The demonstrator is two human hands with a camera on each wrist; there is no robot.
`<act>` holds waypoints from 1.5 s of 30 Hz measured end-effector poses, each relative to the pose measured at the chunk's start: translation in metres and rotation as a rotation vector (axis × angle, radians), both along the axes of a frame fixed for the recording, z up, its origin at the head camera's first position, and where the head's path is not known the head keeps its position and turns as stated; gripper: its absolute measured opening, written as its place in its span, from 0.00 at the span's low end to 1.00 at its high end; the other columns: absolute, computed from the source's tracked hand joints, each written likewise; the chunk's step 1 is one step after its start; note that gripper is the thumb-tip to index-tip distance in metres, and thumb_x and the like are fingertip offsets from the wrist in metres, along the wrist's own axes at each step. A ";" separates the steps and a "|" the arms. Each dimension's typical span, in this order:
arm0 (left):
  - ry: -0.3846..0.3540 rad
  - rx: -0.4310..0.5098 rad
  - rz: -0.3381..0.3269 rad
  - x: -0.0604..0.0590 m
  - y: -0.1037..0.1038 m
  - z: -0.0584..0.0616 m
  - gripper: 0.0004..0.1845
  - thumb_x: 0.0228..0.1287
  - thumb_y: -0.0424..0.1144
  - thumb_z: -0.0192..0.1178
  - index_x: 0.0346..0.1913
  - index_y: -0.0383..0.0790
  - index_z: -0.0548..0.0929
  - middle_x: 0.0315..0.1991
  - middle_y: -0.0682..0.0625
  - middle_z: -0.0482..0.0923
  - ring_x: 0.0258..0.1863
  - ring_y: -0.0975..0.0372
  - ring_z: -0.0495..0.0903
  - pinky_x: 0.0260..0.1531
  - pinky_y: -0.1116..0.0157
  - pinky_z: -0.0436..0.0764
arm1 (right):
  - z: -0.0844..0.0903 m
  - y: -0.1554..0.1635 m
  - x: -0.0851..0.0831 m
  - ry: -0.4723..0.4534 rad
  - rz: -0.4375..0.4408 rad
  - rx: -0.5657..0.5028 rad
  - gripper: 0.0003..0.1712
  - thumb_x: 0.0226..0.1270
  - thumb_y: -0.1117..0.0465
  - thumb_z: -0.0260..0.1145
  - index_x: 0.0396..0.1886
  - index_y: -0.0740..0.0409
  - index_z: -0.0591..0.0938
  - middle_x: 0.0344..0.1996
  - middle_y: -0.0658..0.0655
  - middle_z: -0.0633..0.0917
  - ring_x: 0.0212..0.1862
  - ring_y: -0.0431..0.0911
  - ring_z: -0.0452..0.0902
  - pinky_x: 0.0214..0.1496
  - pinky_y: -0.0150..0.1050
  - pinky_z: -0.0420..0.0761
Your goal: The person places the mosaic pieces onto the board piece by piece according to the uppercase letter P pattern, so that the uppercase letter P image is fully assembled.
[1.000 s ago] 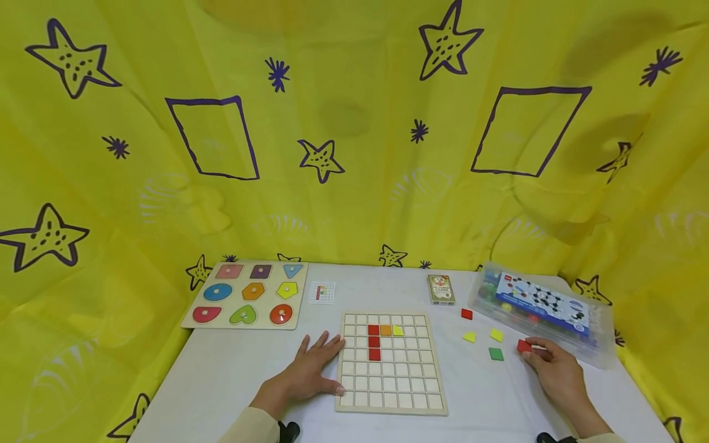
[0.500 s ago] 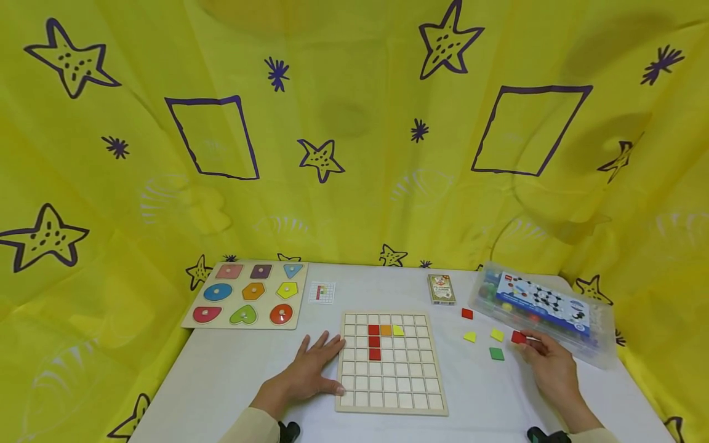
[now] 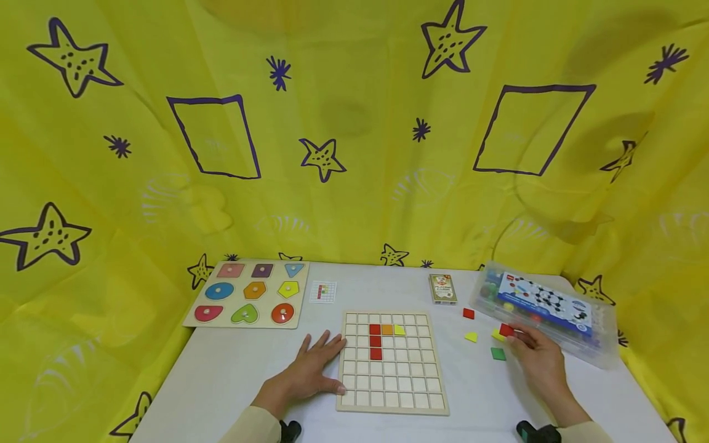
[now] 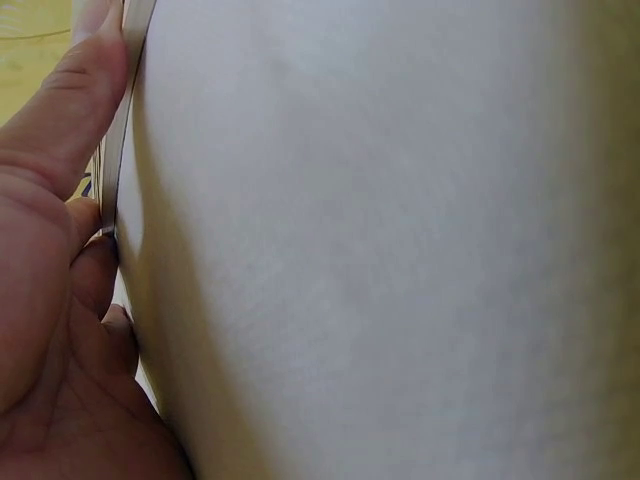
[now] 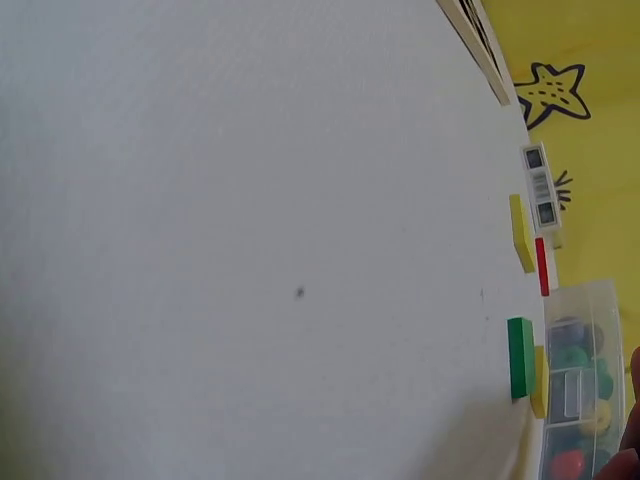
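Observation:
My right hand (image 3: 540, 363) pinches a red square tile (image 3: 506, 330) between thumb and fingers, and the tile partly covers a yellow tile (image 3: 496, 336) in the head view. Just below lies a green tile (image 3: 498, 354); farther left are a rounded yellow tile (image 3: 471, 337) and another red tile (image 3: 468, 314). With fingers spread, my left hand (image 3: 307, 372) rests on the table, its thumb and fingertips at the left edge of the wooden grid board (image 3: 392, 403). On that board sit a column of red tiles (image 3: 375, 341), an orange tile (image 3: 387, 330) and a yellow piece (image 3: 399, 330).
A shape puzzle board (image 3: 301, 295) stands at the back left, beside a small pattern card (image 3: 323, 292). Toward the back right lie a playing card box (image 3: 443, 289) and a clear plastic case (image 3: 600, 344) of coloured parts. A yellow curtain (image 3: 354, 215) hangs behind the table.
My right hand has moved left with the red tile, from beside the clear case to over the yellow tile. The left hand stays at the grid board's edge.

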State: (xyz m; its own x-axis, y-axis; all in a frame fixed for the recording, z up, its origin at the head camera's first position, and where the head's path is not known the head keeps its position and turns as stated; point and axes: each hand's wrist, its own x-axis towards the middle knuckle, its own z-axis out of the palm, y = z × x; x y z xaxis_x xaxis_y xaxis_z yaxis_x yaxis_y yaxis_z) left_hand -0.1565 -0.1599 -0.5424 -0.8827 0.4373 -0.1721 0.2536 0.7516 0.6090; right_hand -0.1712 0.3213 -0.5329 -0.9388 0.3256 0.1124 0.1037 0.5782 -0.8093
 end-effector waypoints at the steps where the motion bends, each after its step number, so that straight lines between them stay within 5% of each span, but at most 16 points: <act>1: 0.000 0.000 0.000 0.000 0.000 0.000 0.56 0.52 0.59 0.78 0.82 0.46 0.64 0.84 0.50 0.59 0.86 0.47 0.46 0.84 0.40 0.33 | 0.001 -0.002 0.000 -0.003 0.002 -0.006 0.19 0.72 0.66 0.71 0.60 0.66 0.84 0.47 0.67 0.91 0.35 0.15 0.71 0.34 0.18 0.76; 15: 0.011 -0.009 -0.002 0.000 0.000 0.000 0.56 0.52 0.59 0.78 0.82 0.46 0.65 0.84 0.50 0.59 0.86 0.46 0.47 0.84 0.39 0.34 | 0.013 -0.039 -0.008 -0.058 0.031 -0.074 0.19 0.74 0.66 0.70 0.62 0.62 0.84 0.51 0.67 0.89 0.34 0.22 0.75 0.34 0.23 0.82; 27: -0.001 -0.011 0.006 0.002 0.001 0.003 0.56 0.52 0.58 0.79 0.82 0.45 0.65 0.84 0.50 0.59 0.86 0.46 0.47 0.84 0.40 0.33 | 0.013 -0.069 -0.012 0.060 0.119 -0.133 0.18 0.69 0.71 0.72 0.57 0.68 0.86 0.46 0.68 0.91 0.36 0.21 0.77 0.37 0.19 0.81; 45: 0.002 -0.019 0.009 0.000 0.001 0.003 0.56 0.51 0.57 0.79 0.82 0.47 0.65 0.84 0.51 0.59 0.86 0.47 0.47 0.84 0.40 0.33 | 0.005 -0.130 -0.008 -0.063 0.224 -0.215 0.17 0.72 0.69 0.70 0.58 0.61 0.87 0.45 0.60 0.90 0.42 0.38 0.80 0.39 0.25 0.82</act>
